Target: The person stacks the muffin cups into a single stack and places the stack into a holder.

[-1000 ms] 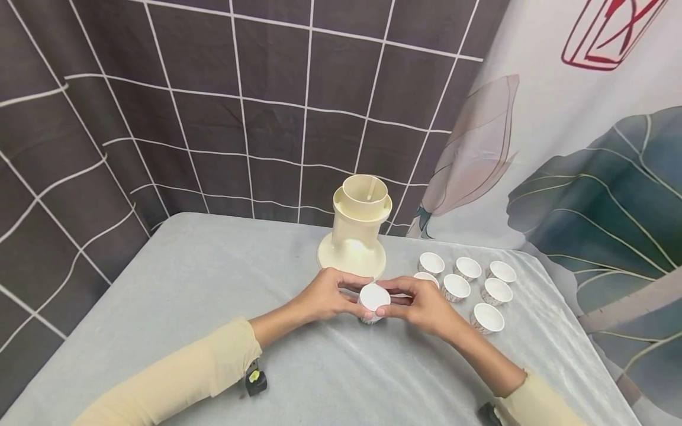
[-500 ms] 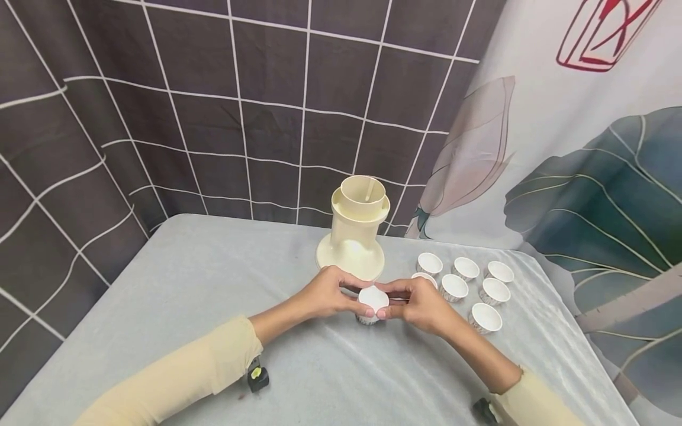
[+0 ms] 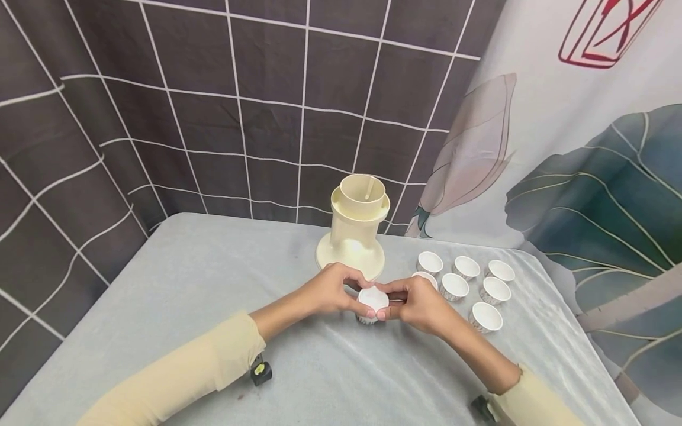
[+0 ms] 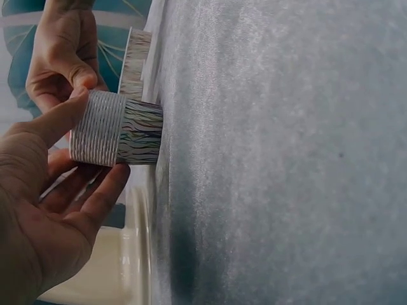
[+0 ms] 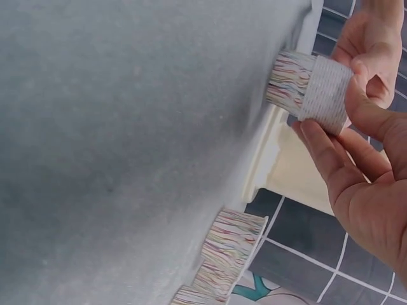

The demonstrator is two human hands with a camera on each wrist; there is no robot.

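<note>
A stack of nested paper baking cups [image 3: 373,300] stands on the table in front of the cream stand. In the left wrist view its upper part shows many white rims [image 4: 95,130], above a streaky multicoloured cup wall [image 4: 141,133]. My left hand [image 3: 331,291] grips the stack from the left, thumb at the near side of the top rim and fingers behind. From the right, my right hand [image 3: 424,305] pinches the same rim, its thumb [image 5: 365,108] beside the left thumb. The top cup's white mouth looks slightly bent between the hands.
A cream two-tier cylinder on a round base [image 3: 356,236] stands just behind the hands. Several single paper cups [image 3: 454,287] stand upright at the right, near the right forearm. The grey cloth-covered table [image 3: 213,260] meets a dark tile-patterned curtain [image 3: 272,130] behind.
The top cup's mouth has gone from round to slightly pointed at its edge, and the thumbs have shifted a little along the rim. Both hands keep their hold; the other cups stay put.
</note>
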